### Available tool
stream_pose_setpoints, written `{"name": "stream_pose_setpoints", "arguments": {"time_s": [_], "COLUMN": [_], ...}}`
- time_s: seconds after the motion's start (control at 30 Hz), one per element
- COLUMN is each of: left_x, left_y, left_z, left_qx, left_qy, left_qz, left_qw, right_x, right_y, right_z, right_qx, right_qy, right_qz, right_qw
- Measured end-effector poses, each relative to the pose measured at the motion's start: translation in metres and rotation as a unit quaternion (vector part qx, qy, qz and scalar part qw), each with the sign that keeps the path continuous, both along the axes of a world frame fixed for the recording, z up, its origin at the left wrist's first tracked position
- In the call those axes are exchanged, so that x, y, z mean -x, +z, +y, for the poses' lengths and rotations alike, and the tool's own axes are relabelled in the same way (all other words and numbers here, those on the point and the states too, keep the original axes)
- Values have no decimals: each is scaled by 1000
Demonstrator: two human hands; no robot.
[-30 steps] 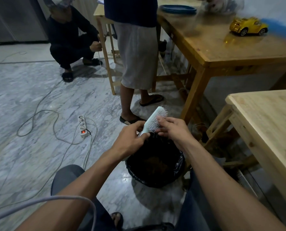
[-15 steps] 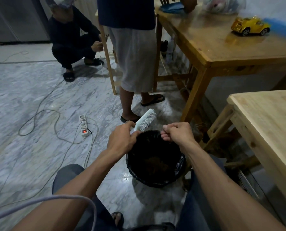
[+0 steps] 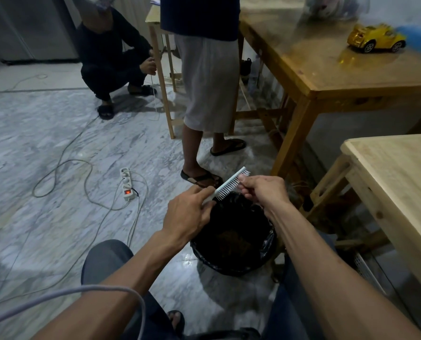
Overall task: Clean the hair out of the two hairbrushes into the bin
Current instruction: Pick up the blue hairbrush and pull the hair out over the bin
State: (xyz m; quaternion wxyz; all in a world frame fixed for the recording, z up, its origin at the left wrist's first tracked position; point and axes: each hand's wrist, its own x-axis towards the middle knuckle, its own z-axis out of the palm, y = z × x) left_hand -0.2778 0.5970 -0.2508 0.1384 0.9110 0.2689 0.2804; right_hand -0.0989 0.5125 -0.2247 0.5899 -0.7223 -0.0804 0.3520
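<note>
Hairbrush [image 3: 231, 184] gripped by left hand [image 3: 188, 212] over bin [image 3: 234, 261] (lined black) — right hand [image 3: 263, 190] back, pinching its bristles.

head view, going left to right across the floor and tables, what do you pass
power strip → left hand → hairbrush → right hand → yellow toy car

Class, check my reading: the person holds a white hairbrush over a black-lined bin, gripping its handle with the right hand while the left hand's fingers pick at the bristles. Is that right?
Not quite: the hands are swapped. In the head view, the left hand grips the handle of the white hairbrush, and the right hand picks at the bristles. The rest holds: the brush is held over the black-lined bin.
</note>
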Motion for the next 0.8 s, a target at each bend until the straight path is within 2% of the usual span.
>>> {"name": "stream_pose_setpoints", "arguments": {"time_s": [0.17,0.23,0.43,0.6,0.8], "left_x": [3,6,9,13,7], "left_y": [-5,-7,-8,-8,-7], "left_z": [13,19,31,37,32], "left_qx": [161,185,141,161,140], "left_qy": [49,73,121,161,125], "left_qz": [54,49,79,64,53], "left_qw": [984,979,979,972,981], "right_x": [-3,-5,-9,-20,-6], "right_y": [-5,-8,-8,-17,-17], "right_z": [-12,-15,-26,-34,-28], "right_qx": [61,67,78,120,123], "right_qy": [62,55,26,-21,115], "right_qz": [-66,-70,-69,-95,-51], "right_qw": [994,994,994,988,984]}}
